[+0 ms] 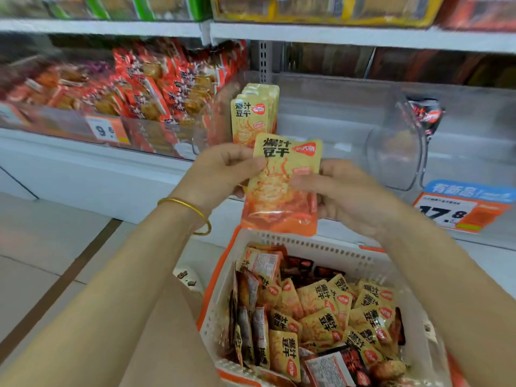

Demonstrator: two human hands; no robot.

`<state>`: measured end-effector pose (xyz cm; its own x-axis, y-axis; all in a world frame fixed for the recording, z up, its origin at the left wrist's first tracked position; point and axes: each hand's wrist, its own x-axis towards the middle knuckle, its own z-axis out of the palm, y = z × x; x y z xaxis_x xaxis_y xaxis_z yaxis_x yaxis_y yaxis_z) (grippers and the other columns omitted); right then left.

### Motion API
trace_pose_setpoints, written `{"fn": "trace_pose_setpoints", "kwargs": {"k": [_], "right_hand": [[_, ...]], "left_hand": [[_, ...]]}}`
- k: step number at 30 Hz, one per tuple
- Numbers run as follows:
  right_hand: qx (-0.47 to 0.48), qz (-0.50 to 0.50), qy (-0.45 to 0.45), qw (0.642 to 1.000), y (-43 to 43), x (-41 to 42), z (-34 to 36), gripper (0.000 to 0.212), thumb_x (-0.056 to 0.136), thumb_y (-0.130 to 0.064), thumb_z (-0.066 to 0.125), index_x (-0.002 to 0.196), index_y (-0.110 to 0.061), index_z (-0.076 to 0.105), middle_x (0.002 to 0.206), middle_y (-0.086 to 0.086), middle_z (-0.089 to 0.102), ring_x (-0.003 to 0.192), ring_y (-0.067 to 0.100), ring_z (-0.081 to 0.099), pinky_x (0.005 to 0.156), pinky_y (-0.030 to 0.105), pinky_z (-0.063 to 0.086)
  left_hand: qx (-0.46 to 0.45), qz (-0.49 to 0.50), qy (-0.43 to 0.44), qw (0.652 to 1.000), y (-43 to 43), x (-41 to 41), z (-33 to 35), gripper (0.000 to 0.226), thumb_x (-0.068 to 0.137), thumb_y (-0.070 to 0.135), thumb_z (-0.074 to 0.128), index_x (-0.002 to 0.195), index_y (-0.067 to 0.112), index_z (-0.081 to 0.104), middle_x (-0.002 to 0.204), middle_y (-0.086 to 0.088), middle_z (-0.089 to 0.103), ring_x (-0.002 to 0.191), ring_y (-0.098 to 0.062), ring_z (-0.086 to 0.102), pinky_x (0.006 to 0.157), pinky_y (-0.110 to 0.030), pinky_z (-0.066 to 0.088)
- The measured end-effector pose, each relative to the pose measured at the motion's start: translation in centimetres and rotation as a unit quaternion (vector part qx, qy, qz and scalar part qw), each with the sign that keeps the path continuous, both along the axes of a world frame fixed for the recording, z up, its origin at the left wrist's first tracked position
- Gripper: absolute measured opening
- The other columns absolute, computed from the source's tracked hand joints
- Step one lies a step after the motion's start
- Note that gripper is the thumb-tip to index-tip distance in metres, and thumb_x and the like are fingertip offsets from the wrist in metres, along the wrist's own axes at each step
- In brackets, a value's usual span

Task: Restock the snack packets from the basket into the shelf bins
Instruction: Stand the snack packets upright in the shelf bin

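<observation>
Snack packets (321, 311), mostly yellow with some dark ones among them, lie heaped in the white and orange basket (321, 245) at the bottom of our view. One more yellow packet (282, 188) is held upright above the basket's far rim. Largest of all, we see the white shelf (363, 37) running across the whole view, with the pale floor (42, 247) below it on the left. On its lower level, a long clear bin (55, 121) at the left is packed with red packets (156, 88). Just right of that, a short row of yellow packets (252, 113) stands on end, and the held packet covers the foot of this row from us. Farther right we make out a rounded clear divider (396, 152) with a black packet (425, 115) behind it. An orange price tag (458, 213) hangs at the shelf edge on the right, and another (107, 131) sits on the front of the left bin. Both hands are clamped on the held packet: the left hand (220, 171) pinches its upper left edge, and the right hand (349, 191) grips its right side with the thumb across the front. We see a thin gold bracelet (192, 210) on the left wrist.
</observation>
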<state>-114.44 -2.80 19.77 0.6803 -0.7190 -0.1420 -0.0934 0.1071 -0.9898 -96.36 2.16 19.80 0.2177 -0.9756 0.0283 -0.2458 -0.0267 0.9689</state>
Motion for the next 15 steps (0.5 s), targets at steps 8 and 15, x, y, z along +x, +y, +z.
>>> {"fn": "trace_pose_setpoints", "kwargs": {"k": [8, 15], "right_hand": [[-0.012, -0.099, 0.07, 0.993, -10.2, 7.0, 3.1, 0.007, 0.092, -0.012, 0.057, 0.089, -0.018, 0.058, 0.077, 0.001, 0.063, 0.058, 0.011, 0.061, 0.054, 0.024, 0.055], [-0.306, -0.071, 0.312, 0.896, -15.9, 13.6, -2.5, 0.038, 0.078, -0.022, 0.077, 0.111, -0.008, 0.067, 0.111, 0.012, 0.067, 0.1, 0.029, 0.063, 0.086, 0.035, 0.051]], "left_hand": [[-0.137, 0.162, -0.525, 0.824, -6.8, 5.5, 1.2, 0.024, 0.085, 0.013, 0.051, 0.101, 0.007, 0.067, 0.103, -0.015, 0.064, 0.096, -0.036, 0.055, 0.083, -0.042, 0.045], [-0.048, 0.134, -0.567, 0.811, -8.7, 6.8, -0.9, 0.046, 0.085, 0.011, 0.055, 0.13, 0.001, 0.05, 0.147, -0.022, 0.034, 0.138, -0.036, 0.026, 0.115, -0.044, 0.02]]}}
